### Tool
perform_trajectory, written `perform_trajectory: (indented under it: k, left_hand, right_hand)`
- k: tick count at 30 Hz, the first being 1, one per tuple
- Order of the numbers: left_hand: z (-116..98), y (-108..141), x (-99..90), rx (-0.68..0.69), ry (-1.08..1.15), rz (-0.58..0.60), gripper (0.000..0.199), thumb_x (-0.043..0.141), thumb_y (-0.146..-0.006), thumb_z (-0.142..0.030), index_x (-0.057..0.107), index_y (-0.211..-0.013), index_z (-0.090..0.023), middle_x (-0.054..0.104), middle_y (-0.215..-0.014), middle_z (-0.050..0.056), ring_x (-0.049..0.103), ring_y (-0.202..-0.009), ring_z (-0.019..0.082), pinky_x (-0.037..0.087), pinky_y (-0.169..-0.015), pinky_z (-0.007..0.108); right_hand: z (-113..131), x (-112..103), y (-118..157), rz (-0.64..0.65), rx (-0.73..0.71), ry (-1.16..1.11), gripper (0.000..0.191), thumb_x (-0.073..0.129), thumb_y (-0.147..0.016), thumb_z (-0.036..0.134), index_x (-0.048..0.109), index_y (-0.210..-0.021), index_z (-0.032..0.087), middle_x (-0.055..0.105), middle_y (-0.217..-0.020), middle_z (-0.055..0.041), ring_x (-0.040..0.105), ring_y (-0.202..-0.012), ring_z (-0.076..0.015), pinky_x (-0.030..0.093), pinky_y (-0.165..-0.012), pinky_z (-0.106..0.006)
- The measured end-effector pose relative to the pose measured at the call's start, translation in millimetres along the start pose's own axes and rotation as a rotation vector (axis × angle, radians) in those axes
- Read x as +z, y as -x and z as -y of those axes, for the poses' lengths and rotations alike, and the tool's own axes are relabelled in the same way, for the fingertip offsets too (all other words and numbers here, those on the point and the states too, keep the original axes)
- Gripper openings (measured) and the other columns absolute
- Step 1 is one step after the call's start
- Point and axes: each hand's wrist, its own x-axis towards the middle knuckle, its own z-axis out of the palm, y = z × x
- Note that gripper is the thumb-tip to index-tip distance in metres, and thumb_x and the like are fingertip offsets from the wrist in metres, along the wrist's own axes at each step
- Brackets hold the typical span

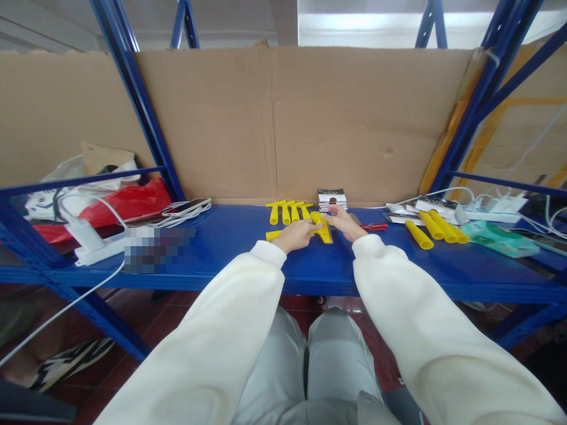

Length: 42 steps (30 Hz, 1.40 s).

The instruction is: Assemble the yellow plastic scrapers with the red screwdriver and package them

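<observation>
My left hand [293,236] is closed around the handle of a yellow scraper [326,234], whose wide head points right, toward my other hand. My right hand [344,225] is at that head with thumb and fingers pinched together; what lies between them is too small to make out. Behind my hands several yellow T-shaped scrapers [284,213] lie in a row. A stack of small black-and-white packs [332,196] stands just beyond my right hand. Beside that hand lies a red-handled tool [374,227], partly hidden by the hand.
On the right are several yellow tubular handles [419,235], a green plastic packet [500,239] and white cables. A power strip [100,248] and a red bag [128,200] lie left. Cardboard [354,118] walls the back of the blue bench [239,260]. Blue posts flank it.
</observation>
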Motion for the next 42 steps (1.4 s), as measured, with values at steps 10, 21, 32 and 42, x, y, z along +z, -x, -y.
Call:
perform_trajectory:
  k: [10, 21, 32, 42]
  left_hand:
    - [7.0, 0.1, -2.8, -0.096, 0.021, -0.014, 0.043, 0.05, -0.093, -0.016, 0.062, -0.134, -0.022, 0.07, -0.116, 0.01, 0.066, -0.111, 0.022, 0.049, -0.098, 0.032]
    - [0.5, 1.3, -1.0, -0.163, -0.024, 0.004, 0.056, 0.05, -0.095, -0.019, 0.043, -0.15, -0.02, 0.064, -0.133, 0.013, 0.062, -0.122, 0.023, 0.047, -0.102, 0.033]
    - [1.1, 1.1, -3.2, -0.179, -0.102, 0.037, 0.056, 0.05, -0.096, -0.024, 0.041, -0.151, -0.022, 0.064, -0.135, 0.012, 0.063, -0.121, 0.024, 0.05, -0.097, 0.034]
    - [2.0, 0.8, -1.3, -0.165, -0.123, 0.019, 0.061, 0.052, -0.093, -0.02, 0.039, -0.152, -0.022, 0.066, -0.132, 0.011, 0.063, -0.12, 0.023, 0.05, -0.097, 0.032]
  right_hand:
    - [24.1, -6.1, 21.6, 0.381, 0.307, -0.297, 0.016, 0.075, -0.077, 0.014, 0.061, -0.085, 0.017, 0.071, -0.071, -0.0035, 0.069, -0.066, -0.0147, 0.057, -0.066, -0.025]
    - [35.9, -4.2, 30.7, 0.387, 0.339, -0.247, 0.02, 0.078, -0.079, 0.019, 0.06, -0.071, 0.018, 0.071, -0.064, -0.0033, 0.066, -0.053, -0.0127, 0.059, -0.061, -0.024]
    - [36.7, -4.1, 32.0, 0.413, 0.32, -0.248, 0.023, 0.078, -0.078, 0.02, 0.058, -0.068, 0.018, 0.072, -0.065, -0.0038, 0.066, -0.054, -0.012, 0.058, -0.06, -0.023]
    - [36.5, -4.7, 32.9, 0.42, 0.295, -0.261, 0.023, 0.078, -0.077, 0.017, 0.057, -0.067, 0.017, 0.072, -0.066, -0.0038, 0.066, -0.057, -0.0125, 0.057, -0.062, -0.024]
